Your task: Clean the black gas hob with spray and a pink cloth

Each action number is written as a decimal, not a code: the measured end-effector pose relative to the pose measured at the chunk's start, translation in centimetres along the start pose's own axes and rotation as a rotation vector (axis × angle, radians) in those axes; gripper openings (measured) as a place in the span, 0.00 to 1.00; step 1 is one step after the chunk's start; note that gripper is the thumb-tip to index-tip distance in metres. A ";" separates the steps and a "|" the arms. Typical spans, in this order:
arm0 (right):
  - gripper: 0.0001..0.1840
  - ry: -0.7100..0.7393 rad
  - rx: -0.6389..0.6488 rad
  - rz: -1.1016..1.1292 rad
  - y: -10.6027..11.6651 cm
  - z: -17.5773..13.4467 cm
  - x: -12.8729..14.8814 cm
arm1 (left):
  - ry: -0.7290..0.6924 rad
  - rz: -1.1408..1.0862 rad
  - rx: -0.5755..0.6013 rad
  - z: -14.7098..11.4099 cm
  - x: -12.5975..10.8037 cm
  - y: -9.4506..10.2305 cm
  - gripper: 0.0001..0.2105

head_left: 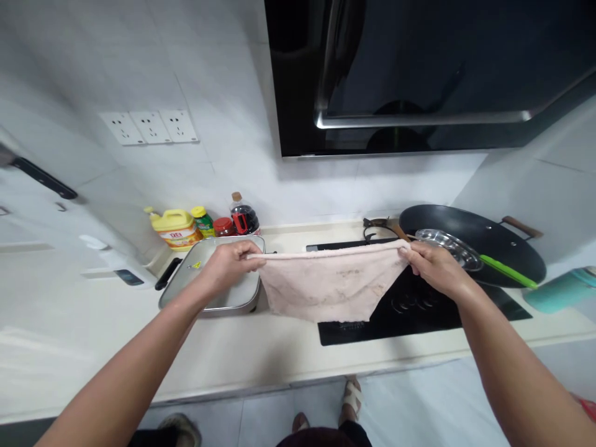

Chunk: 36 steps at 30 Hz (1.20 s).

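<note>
A pale pink cloth (pixel 326 282) with dark stains hangs stretched between my two hands above the counter. My left hand (pixel 233 264) pinches its upper left corner, in front of a rectangular electric pan (pixel 246 303) with a light lid. At the upper right corner, my right hand (pixel 431 264) is closed on the cloth, near a black wok (pixel 507 261). The cloth's top edge is folded over and nearly level, and its lower edge hangs loose. Behind it, part of the black cooktop (pixel 344 335) is hidden.
Along the wall stand a yellow jug (pixel 177 230), a green bottle (pixel 203 222), a red-lidded jar (pixel 224 227) and a dark sauce bottle (pixel 245 217). A green-handled strainer (pixel 505 270) lies in the wok. A teal container (pixel 561 290) is at right. The range hood (pixel 419 136) overhangs the cooktop.
</note>
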State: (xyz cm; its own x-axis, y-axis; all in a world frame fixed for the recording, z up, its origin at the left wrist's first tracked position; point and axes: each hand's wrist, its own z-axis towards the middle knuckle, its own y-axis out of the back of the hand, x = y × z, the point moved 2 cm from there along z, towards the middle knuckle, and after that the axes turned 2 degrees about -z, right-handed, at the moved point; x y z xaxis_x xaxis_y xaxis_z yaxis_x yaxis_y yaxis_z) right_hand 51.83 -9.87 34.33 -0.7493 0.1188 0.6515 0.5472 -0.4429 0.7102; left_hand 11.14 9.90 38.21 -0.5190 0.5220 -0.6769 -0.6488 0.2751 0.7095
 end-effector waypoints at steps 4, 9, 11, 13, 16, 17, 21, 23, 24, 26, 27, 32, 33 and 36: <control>0.31 0.016 -0.011 -0.045 0.6 2.3 -0.3 | -0.033 0.032 0.013 2.4 -0.2 -0.3 0.10; 0.29 -0.030 -0.048 0.058 0.8 3.5 -1.6 | -0.099 0.105 0.003 4.6 -0.4 0.0 0.10; 0.29 -0.050 -0.104 0.128 0.4 4.4 -1.9 | -0.139 0.142 -0.021 5.7 -0.7 0.0 0.09; 0.30 -0.065 -0.176 0.194 -0.1 5.5 -1.7 | -0.182 0.187 -0.043 6.7 -1.2 -0.2 0.07; 0.31 -0.096 -0.227 0.283 -0.2 5.6 -1.1 | -0.223 0.206 -0.095 6.7 -1.8 -0.1 0.07; 0.30 -0.097 -0.219 0.291 0.0 4.8 -0.9 | -0.230 0.202 -0.124 6.1 -1.8 0.1 0.07; 0.27 -0.077 -0.099 0.199 -0.1 -2.4 -1.6 | -0.193 0.149 -0.144 0.0 0.2 -0.3 0.07; 0.27 -0.131 0.004 0.222 -2.1 -7.6 -3.1 | -0.108 0.060 -0.013 -4.5 2.8 -2.3 0.08; 0.27 -0.178 0.077 0.246 -3.8 -10.3 -4.1 | -0.039 0.014 0.061 -6.9 4.4 -3.7 0.09; 0.30 -0.311 0.257 0.278 -8.2 -15.5 -6.1 | 0.106 -0.062 0.158 -11.7 8.1 -7.2 0.10; 0.31 -0.379 0.312 0.318 -10.5 -17.8 -7.0 | 0.193 -0.079 0.213 -14.0 9.9 -9.1 0.10; 0.31 -0.548 0.358 0.440 -18.8 -24.0 -9.0 | 0.571 -0.110 0.500 -21.7 16.5 -15.2 0.12; 0.30 -0.559 0.346 0.437 -19.3 -24.1 -9.2 | 0.615 -0.139 0.553 -22.1 17.0 -15.5 0.13; 0.29 -0.546 0.344 0.411 -19.4 -21.6 -9.9 | 0.616 -0.202 0.558 -20.6 17.7 -15.1 0.15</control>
State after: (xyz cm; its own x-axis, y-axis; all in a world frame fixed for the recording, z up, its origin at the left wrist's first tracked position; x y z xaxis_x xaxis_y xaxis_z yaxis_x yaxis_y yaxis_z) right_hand 40.54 -21.64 8.31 -0.2186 0.4661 0.8573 0.8946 -0.2551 0.3668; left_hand 0.33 -1.67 11.50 -0.7376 -0.0671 -0.6718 -0.4763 0.7570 0.4473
